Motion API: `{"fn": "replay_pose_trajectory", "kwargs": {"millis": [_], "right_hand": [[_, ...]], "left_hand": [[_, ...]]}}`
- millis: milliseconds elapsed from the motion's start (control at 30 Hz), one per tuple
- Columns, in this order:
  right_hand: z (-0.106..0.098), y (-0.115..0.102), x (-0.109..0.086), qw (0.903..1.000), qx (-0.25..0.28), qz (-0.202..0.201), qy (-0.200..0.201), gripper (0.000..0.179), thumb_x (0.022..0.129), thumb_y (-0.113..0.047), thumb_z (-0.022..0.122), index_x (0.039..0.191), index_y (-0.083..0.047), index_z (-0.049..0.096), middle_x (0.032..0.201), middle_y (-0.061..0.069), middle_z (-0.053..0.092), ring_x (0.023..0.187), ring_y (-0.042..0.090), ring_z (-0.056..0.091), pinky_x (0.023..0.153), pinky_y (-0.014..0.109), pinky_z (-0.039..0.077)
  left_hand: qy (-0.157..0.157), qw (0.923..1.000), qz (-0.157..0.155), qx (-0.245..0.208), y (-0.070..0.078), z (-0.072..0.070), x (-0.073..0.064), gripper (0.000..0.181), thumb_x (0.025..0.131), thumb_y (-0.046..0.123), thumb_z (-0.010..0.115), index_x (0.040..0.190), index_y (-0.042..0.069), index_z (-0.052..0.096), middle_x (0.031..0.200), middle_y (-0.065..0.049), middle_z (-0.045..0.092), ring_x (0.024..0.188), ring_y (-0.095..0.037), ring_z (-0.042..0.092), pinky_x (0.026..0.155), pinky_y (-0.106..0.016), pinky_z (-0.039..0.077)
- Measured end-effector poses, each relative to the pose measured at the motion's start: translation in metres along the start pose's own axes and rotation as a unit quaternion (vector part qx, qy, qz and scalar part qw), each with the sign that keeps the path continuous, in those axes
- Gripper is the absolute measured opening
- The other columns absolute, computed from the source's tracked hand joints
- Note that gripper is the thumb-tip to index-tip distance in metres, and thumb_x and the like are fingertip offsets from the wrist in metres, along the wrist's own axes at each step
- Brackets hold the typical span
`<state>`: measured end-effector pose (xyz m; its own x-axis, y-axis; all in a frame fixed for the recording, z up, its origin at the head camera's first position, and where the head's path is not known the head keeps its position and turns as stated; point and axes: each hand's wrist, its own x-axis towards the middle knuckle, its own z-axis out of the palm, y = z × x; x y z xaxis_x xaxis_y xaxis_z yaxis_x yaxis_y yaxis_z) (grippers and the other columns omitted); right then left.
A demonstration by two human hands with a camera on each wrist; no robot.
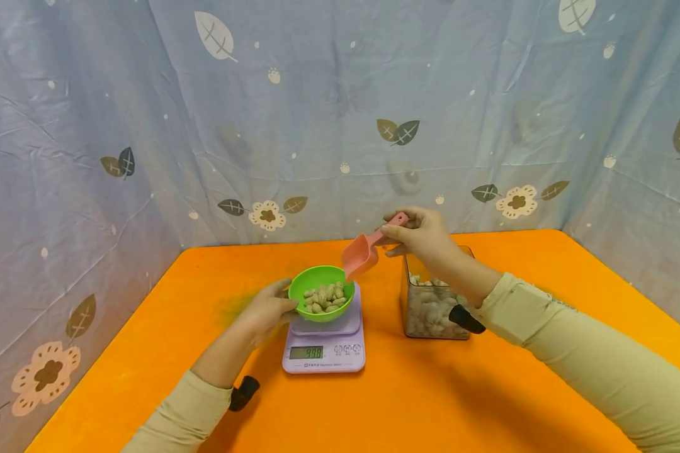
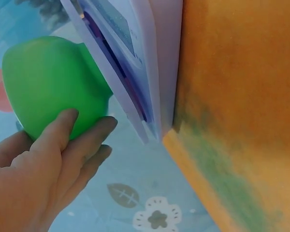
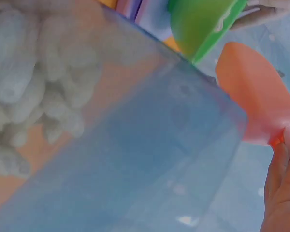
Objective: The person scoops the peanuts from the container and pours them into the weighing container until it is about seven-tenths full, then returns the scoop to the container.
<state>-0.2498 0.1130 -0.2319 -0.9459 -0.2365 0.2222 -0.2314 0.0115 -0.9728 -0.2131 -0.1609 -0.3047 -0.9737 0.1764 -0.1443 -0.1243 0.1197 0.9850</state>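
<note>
A green bowl (image 1: 321, 269) with several unshelled peanuts (image 1: 325, 297) sits on a lilac kitchen scale (image 1: 324, 365), whose display shows 998 digits. My left hand (image 1: 267, 311) touches the bowl's left side. In the left wrist view, its loosely extended fingers (image 2: 89, 133) lie along the bowl's outer wall. By its handle, my right hand (image 1: 422, 234) grips a pink scoop (image 1: 359, 255), tilted down with its lip right at the bowl's right rim. Beneath my right forearm stands a clear bin (image 1: 406, 314) of peanuts (image 1: 430, 314), seen through its wall in the right wrist view.
An orange tabletop (image 1: 385, 402) carries everything, with its far edge close to a patterned curtain (image 1: 328, 113) that also runs along both sides. The bin stands right of the scale, with a strip of tabletop between them.
</note>
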Motion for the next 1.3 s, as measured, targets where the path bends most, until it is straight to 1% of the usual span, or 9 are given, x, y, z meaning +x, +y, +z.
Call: {"fn": "replay_pose_trajectory", "kwargs": {"millis": [233, 433, 500, 667, 867, 967, 1133, 1233, 1300], "right_hand": [[-0.016, -0.003, -0.005, 0.9991, 0.041, 0.003, 0.013, 0.035, 0.098, 0.002, 0.054, 0.128, 0.016, 0.046, 0.088, 0.002, 0.068, 0.078, 0.015, 0.071, 0.075, 0.037, 0.060], [-0.032, 0.001, -0.013, 0.9953, 0.094, 0.020, 0.012, 0.024, 0.099, -0.001, 0.052, 0.122, 0.007, 0.049, 0.089, 0.003, 0.069, 0.081, 0.016, 0.071, 0.074, 0.030, 0.060], [-0.039, 0.000, -0.016, 0.9933, 0.113, 0.019, 0.012, 0.022, 0.099, -0.001, 0.052, 0.120, 0.007, 0.048, 0.090, 0.004, 0.068, 0.082, 0.015, 0.071, 0.073, 0.028, 0.060], [-0.056, -0.003, -0.022, 0.9870, 0.157, 0.027, 0.021, 0.024, 0.097, -0.001, 0.055, 0.119, 0.006, 0.047, 0.090, 0.006, 0.069, 0.080, 0.015, 0.071, 0.067, 0.025, 0.060], [-0.077, -0.005, -0.030, 0.9785, 0.203, 0.032, 0.022, 0.026, 0.095, -0.002, 0.058, 0.117, 0.004, 0.045, 0.091, 0.009, 0.070, 0.080, 0.016, 0.072, 0.066, 0.025, 0.060], [-0.088, -0.004, -0.034, 0.9728, 0.230, 0.024, 0.015, 0.021, 0.095, -0.001, 0.059, 0.112, 0.004, 0.048, 0.091, 0.011, 0.070, 0.080, 0.018, 0.072, 0.067, 0.026, 0.060], [-0.107, 0.000, -0.040, 0.9630, 0.269, 0.000, 0.009, 0.006, 0.095, 0.003, 0.056, 0.100, 0.004, 0.060, 0.088, 0.017, 0.071, 0.080, 0.023, 0.072, 0.067, 0.028, 0.060], [-0.118, 0.001, -0.044, 0.9611, 0.276, -0.006, 0.011, 0.010, 0.095, 0.004, 0.055, 0.094, 0.004, 0.065, 0.087, 0.018, 0.071, 0.080, 0.025, 0.072, 0.067, 0.029, 0.060], [-0.125, 0.001, -0.046, 0.9625, 0.271, -0.003, 0.017, 0.011, 0.095, 0.004, 0.056, 0.093, 0.003, 0.066, 0.088, 0.017, 0.071, 0.080, 0.025, 0.072, 0.068, 0.029, 0.060]], "left_hand": [[-0.004, 1.0000, 0.000, -0.005, 0.000, 0.001, 0.002, 0.061, 0.098, -0.012, 0.036, 0.148, -0.015, 0.001, 0.149, -0.042, 0.015, 0.133, -0.050, 0.033, 0.108, -0.051, 0.036], [0.000, 1.0000, 0.001, 0.000, -0.001, 0.000, 0.001, 0.062, 0.098, -0.011, 0.036, 0.148, -0.015, 0.000, 0.149, -0.041, 0.013, 0.133, -0.051, 0.033, 0.108, -0.051, 0.036], [0.000, 1.0000, 0.005, -0.001, -0.001, -0.001, -0.001, 0.062, 0.098, -0.010, 0.036, 0.148, -0.015, -0.002, 0.150, -0.041, 0.012, 0.134, -0.051, 0.031, 0.109, -0.051, 0.035], [0.003, 0.9998, 0.017, -0.004, -0.004, -0.006, -0.006, 0.064, 0.100, -0.006, 0.038, 0.149, -0.014, -0.002, 0.151, -0.039, 0.013, 0.137, -0.049, 0.027, 0.111, -0.053, 0.032], [0.016, 0.9995, 0.028, 0.001, 0.000, -0.011, -0.014, 0.065, 0.099, -0.006, 0.040, 0.150, -0.011, 0.000, 0.152, -0.037, 0.014, 0.137, -0.048, 0.027, 0.112, -0.054, 0.030], [0.032, 0.9986, 0.043, -0.002, 0.003, -0.011, -0.018, 0.065, 0.099, -0.006, 0.041, 0.151, -0.010, 0.002, 0.153, -0.035, 0.015, 0.138, -0.047, 0.027, 0.112, -0.052, 0.030], [0.051, 0.9965, 0.066, -0.006, 0.010, -0.009, -0.025, 0.063, 0.100, -0.004, 0.042, 0.152, -0.007, 0.007, 0.155, -0.030, 0.018, 0.139, -0.043, 0.029, 0.112, -0.047, 0.032], [0.049, 0.9961, 0.074, -0.003, 0.015, -0.003, -0.027, 0.062, 0.100, -0.003, 0.041, 0.153, -0.006, 0.009, 0.155, -0.028, 0.020, 0.138, -0.042, 0.032, 0.112, -0.046, 0.033], [0.045, 0.9960, 0.077, -0.001, 0.017, 0.002, -0.027, 0.061, 0.100, -0.003, 0.041, 0.153, -0.006, 0.010, 0.155, -0.028, 0.021, 0.137, -0.042, 0.033, 0.112, -0.047, 0.033]]}}
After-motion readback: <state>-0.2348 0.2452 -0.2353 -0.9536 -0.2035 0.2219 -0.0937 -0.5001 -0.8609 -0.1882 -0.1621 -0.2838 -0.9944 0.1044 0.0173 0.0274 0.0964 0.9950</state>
